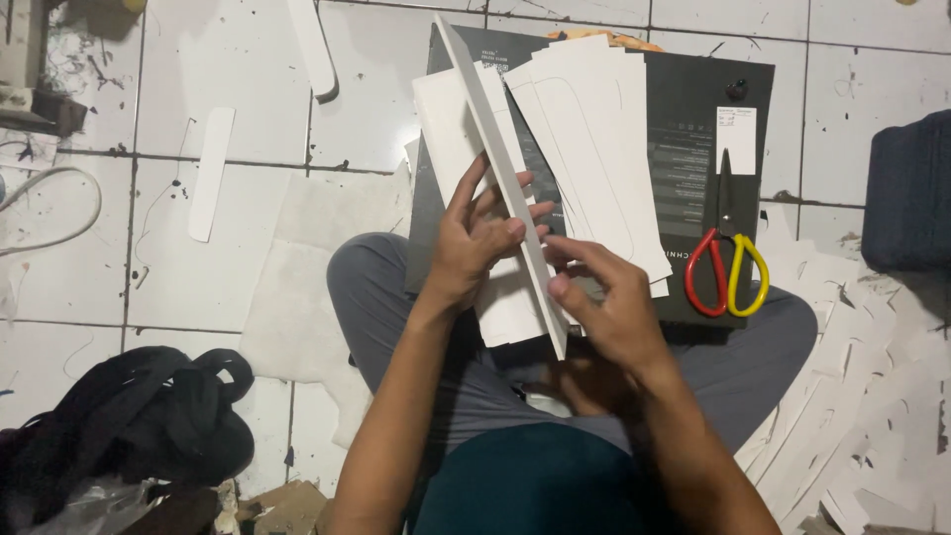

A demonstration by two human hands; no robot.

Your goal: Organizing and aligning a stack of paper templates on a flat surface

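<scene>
Two hands held one stack of long white card strips (505, 188) edge-up over my lap: my left hand (471, 243) gripped its side, my right hand (604, 302) pinched the near end. A loose grip, I judged, could have fanned the strips onto the flat black box (693, 119), with its white rectangular label (735, 139), beside the red-and-yellow-handled scissors (726, 263).

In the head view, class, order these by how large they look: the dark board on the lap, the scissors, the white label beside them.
1. Dark board
2. Scissors
3. White label
All lie on one surface, so nearness barely skews this.
</scene>
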